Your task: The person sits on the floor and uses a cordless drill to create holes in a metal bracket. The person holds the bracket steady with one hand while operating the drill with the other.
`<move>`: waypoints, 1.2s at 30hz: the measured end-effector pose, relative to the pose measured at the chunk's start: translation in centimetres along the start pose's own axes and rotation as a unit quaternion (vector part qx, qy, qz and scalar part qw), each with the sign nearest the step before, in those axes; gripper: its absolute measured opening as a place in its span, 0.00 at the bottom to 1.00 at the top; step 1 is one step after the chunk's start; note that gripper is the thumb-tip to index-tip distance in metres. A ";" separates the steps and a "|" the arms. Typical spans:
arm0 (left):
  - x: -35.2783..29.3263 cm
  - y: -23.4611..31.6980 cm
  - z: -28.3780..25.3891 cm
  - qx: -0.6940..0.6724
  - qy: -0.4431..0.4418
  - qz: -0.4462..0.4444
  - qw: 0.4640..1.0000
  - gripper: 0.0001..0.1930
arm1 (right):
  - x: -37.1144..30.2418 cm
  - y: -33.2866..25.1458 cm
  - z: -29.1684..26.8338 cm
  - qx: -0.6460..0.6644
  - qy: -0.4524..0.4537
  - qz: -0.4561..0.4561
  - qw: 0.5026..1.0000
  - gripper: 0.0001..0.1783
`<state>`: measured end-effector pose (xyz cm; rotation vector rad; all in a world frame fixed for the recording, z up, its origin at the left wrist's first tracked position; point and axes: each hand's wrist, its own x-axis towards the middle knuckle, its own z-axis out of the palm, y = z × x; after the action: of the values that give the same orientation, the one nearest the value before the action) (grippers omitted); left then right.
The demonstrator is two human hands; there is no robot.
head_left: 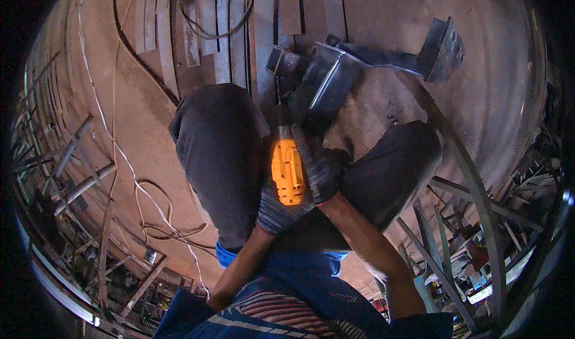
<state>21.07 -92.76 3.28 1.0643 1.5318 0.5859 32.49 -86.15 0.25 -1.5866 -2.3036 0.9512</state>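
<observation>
Seemingly mid-job, an orange power drill (287, 171) is gripped by both gloved hands, the left hand (277, 210) wrapped under its rear and the right hand (322, 166) closed along its side. Its tip is pressed toward a dark metal bracket (335, 75) on the workshop floor (497, 93), between the knees; whether a hole is finished cannot be told.

Orange drill (287, 170) upright, bit on steel bracket (335, 75).
</observation>
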 end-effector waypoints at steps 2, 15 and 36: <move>-0.3 -0.5 -0.1 -0.003 0.003 -0.008 1.000 0.26 | 0.1 -0.1 0.5 0.009 -0.002 -0.003 1.000 0.30; 0.2 1.2 -0.6 -0.016 0.021 -0.017 1.000 0.23 | 0.2 -0.2 0.2 0.019 -0.002 -0.003 1.000 0.28; -0.1 0.7 -0.4 -0.043 0.019 -0.016 0.999 0.25 | -0.1 0.0 0.7 0.037 0.002 0.000 0.999 0.26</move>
<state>20.90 -92.45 3.99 0.9663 1.5397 0.6478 32.14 -86.51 -0.26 -1.5578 -2.2374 1.0207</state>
